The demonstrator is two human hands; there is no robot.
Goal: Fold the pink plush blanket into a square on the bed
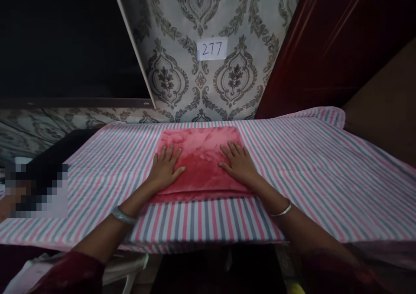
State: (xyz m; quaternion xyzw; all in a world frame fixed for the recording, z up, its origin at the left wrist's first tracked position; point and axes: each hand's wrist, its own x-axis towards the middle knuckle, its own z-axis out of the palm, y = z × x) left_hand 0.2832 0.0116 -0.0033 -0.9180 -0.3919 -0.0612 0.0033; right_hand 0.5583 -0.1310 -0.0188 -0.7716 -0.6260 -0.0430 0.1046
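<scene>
A folded pink-red plush cloth (201, 168) lies flat in a near-square shape on the striped table cover. Its folded layers show along the near edge. My left hand (165, 168) rests palm down on the left side of the cloth, fingers spread. On its right side lies my right hand (240, 163), also palm down with the fingers apart. Neither hand grips anything. A bracelet (123, 216) circles my left wrist, and a thin silver bangle (283, 209) is on my right forearm.
The table cover (312, 172) has pink, grey and white stripes. Behind the table is a patterned wall with a paper marked 277 (212, 49). A dark screen (71, 43) stands at left, a dark red panel (318, 38) at right. Another person's arm (7, 204) shows at far left.
</scene>
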